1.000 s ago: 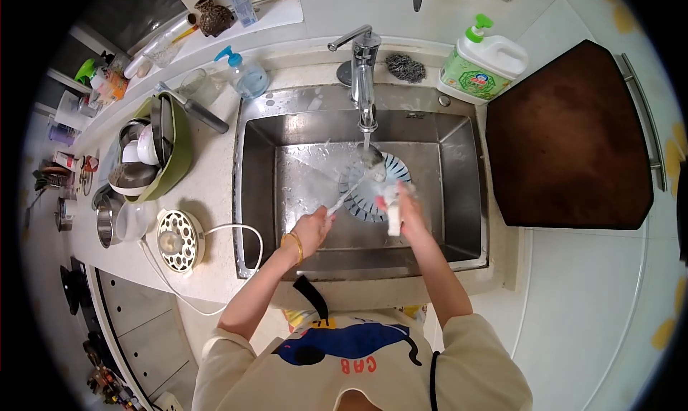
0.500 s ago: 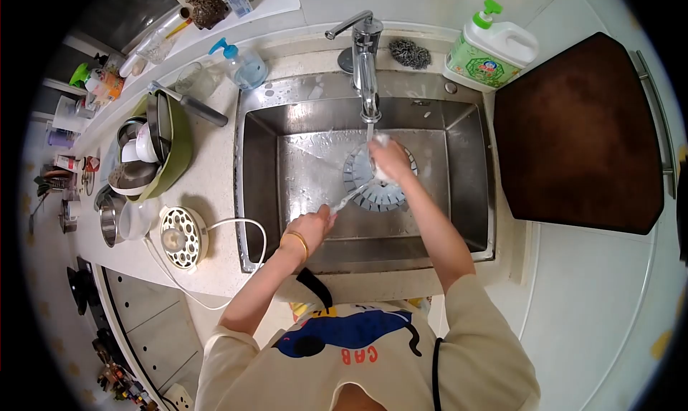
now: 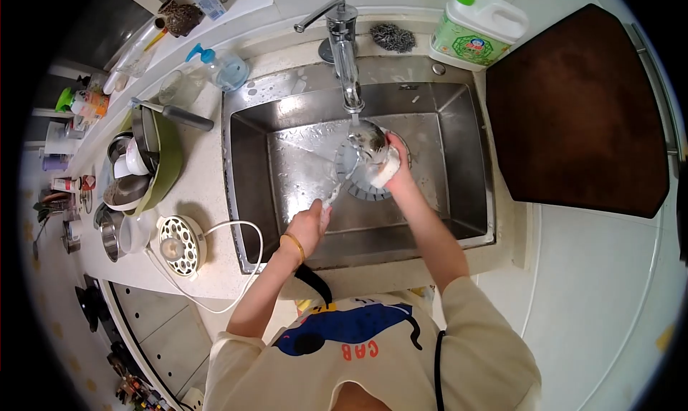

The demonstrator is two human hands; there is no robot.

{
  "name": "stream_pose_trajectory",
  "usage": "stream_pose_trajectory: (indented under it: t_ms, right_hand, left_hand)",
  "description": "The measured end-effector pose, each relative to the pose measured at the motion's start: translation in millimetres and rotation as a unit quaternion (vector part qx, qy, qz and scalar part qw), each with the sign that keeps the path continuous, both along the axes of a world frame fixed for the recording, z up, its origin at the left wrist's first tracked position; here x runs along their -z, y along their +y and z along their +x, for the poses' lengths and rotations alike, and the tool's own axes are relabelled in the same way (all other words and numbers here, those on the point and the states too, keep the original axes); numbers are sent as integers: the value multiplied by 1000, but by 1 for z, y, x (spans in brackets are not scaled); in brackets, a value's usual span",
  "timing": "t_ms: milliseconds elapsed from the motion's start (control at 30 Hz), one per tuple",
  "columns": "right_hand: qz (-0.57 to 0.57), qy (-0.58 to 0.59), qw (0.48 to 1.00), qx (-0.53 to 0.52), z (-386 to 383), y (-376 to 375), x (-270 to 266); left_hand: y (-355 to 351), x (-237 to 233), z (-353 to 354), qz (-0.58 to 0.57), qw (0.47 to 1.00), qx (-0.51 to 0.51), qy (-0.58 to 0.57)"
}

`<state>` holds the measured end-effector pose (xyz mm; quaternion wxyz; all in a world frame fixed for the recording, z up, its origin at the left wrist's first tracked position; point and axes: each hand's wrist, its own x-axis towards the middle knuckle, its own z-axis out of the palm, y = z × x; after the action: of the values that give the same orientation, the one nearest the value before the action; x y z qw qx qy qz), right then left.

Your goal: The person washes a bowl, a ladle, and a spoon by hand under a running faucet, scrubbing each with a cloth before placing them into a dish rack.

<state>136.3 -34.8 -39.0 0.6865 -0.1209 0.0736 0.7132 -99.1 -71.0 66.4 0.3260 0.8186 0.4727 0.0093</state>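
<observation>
My left hand (image 3: 308,228), low in the sink (image 3: 301,142), is closed around the handle of a metal ladle (image 3: 370,139). Its round, shiny head is tilted below the faucet (image 3: 347,67), and water runs onto it. A white sponge (image 3: 387,169) is gripped in my right hand (image 3: 400,169), pressed against the right side of the ladle's head. Behind both, a round slotted drain cover (image 3: 369,194) lies on the sink floor, partly hidden by the ladle and my right hand.
Left of the sink are a green basin (image 3: 170,153) of dishes, a white corded appliance (image 3: 183,247) and a blue pump bottle (image 3: 229,70). Behind stand a steel scrubber (image 3: 393,37) and a green detergent jug (image 3: 479,35). A brown board (image 3: 577,117) is at the right.
The ladle's round head has come up into sight under the water. My right hand has turned and shifted to its right side with the sponge. The whole view has tilted slightly.
</observation>
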Motion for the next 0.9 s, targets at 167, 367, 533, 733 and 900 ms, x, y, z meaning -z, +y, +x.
stream_pose_trajectory:
  t_ms: [167,367,533,733,900]
  right_hand:
    - [14,41,998,39,-15,-25,-42]
    - [-74,-12,993,94,-40,-32,-68]
    - [-39,-259,962,76,-60,-39,-99]
    - [-124,-301,945,28,-32,-27,-94]
    - [-69,-219,971,-61,-3,-32,-136]
  left_hand:
    - [-4,12,15,-5,1000,-17,-7]
    - [-14,15,48,-27,999,-40,-24]
    - [-12,19,59,-12,984,-49,-173]
    - [-8,-24,61,-345,908,-37,-236]
    - [26,-52,44,-209,913,-30,-350]
